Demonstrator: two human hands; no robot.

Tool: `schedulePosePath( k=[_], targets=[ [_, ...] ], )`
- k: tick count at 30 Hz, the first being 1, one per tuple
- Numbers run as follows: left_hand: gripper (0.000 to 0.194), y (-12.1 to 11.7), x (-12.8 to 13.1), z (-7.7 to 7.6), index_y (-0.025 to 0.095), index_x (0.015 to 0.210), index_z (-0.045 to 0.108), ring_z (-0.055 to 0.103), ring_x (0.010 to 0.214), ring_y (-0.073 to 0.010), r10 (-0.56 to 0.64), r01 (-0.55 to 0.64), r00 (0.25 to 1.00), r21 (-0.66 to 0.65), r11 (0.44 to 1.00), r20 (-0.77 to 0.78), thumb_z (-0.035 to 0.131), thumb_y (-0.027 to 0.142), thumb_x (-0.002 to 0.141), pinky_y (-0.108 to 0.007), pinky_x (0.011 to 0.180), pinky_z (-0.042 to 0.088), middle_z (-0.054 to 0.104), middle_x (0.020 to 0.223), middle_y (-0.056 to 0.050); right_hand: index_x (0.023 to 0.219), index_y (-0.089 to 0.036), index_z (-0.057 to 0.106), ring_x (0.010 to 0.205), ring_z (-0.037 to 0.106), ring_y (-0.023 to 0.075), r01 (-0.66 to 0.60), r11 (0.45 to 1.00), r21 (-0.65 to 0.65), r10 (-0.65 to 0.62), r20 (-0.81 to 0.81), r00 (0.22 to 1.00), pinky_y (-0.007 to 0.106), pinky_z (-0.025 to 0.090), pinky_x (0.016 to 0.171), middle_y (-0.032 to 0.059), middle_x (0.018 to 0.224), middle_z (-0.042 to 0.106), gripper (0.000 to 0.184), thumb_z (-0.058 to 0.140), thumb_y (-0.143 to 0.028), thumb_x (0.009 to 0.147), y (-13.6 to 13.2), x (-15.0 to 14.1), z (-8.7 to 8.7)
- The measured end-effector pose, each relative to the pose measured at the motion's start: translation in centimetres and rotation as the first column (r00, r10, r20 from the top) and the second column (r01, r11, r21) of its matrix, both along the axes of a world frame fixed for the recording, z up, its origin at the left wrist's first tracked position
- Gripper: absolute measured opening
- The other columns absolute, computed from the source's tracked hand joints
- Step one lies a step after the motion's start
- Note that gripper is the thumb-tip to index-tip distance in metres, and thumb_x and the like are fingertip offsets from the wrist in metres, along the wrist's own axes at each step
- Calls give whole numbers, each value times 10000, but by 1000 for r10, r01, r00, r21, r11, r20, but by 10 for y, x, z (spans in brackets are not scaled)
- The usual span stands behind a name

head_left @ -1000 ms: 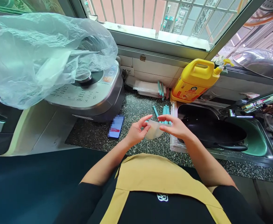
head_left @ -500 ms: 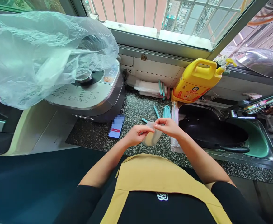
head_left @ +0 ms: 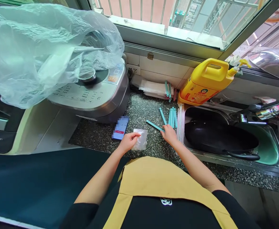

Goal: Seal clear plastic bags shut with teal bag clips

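Note:
Pinched by its edge, a small translucent plastic bag [head_left: 140,140] is in my left hand [head_left: 129,142], low over the speckled counter beside the phone. The bag's contents are hard to make out. Farther right, my right hand [head_left: 170,135] has its fingers closed at the near end of a slim turquoise bag clip [head_left: 154,125], which slants away to the left on the counter. Another turquoise clip [head_left: 162,115] lies just beyond that hand, and several more turquoise clips [head_left: 172,117] lie side by side to its right.
A phone [head_left: 120,128] lies left of the bag, in front of a rice cooker [head_left: 101,95] topped by a large plastic bag [head_left: 53,54]. Flat bags [head_left: 153,88] rest along the wall. At right are a yellow jug [head_left: 205,82] and a black wok [head_left: 220,138] over the sink.
My hands have come apart. The left has drawn the small bag leftward and lower; the right has let go of the bag and moved to the slanted clip.

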State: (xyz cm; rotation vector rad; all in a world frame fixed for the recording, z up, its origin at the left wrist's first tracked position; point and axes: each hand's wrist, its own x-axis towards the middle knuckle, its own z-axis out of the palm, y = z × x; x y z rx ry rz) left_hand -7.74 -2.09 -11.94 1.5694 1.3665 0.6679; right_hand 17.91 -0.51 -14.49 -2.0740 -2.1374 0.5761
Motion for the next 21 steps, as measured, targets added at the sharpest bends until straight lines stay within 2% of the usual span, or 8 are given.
schedulePosePath(
  k=[7, 11, 14, 17, 19, 21],
  targets=[
    [277, -2, 15, 4, 156, 845, 745, 674, 769, -192, -84, 87, 996, -61, 994, 43, 528, 304, 758, -269, 691, 500, 758, 881, -72, 947, -126, 598, 922, 539, 251, -77, 996, 47, 69, 142, 987, 321, 407, 765, 153, 1003, 606, 138, 564, -192, 831, 4, -8, -18],
    [277, -2, 17, 4, 154, 834, 746, 678, 804, -210, -89, 95, 993, -74, 993, 74, 541, 324, 756, -286, 709, 493, 757, 893, -81, 856, -139, 612, 814, 542, 217, -95, 990, 101, 77, 166, 983, 292, 383, 690, 117, 873, 620, 77, 540, -149, 830, 7, -7, -19],
    [287, 1, 15, 3, 156, 834, 747, 671, 785, -209, -62, 69, 995, -81, 994, 79, 555, 352, 748, -285, 687, 482, 756, 893, -82, 873, -141, 613, 797, 536, 217, -108, 979, 172, 81, 155, 985, 300, 383, 685, 111, 861, 624, 102, 519, -172, 846, 7, -1, -7],
    [298, 6, 11, 3, 151, 823, 749, 660, 765, -208, -6, 15, 996, -95, 995, 90, 568, 369, 731, -287, 672, 474, 756, 878, -86, 886, -155, 612, 819, 532, 223, -144, 954, 263, 112, 130, 985, 317, 394, 721, 99, 869, 631, 119, 511, -212, 861, 3, 5, 15],
    [298, 10, 9, 5, 148, 824, 749, 654, 756, -206, 34, -21, 992, -107, 994, 124, 570, 364, 722, -287, 671, 473, 754, 861, -85, 869, -168, 608, 812, 530, 221, -190, 903, 384, 165, 98, 981, 323, 405, 733, 83, 839, 636, 110, 516, -228, 864, -3, 8, 31],
    [292, 14, 9, 8, 148, 834, 748, 651, 753, -204, 72, -50, 980, -122, 991, 186, 570, 346, 715, -286, 670, 475, 751, 850, -82, 858, -171, 600, 790, 533, 218, -224, 828, 514, 226, 59, 972, 327, 421, 729, 72, 805, 643, 98, 520, -227, 866, -9, 9, 46]
  ],
)
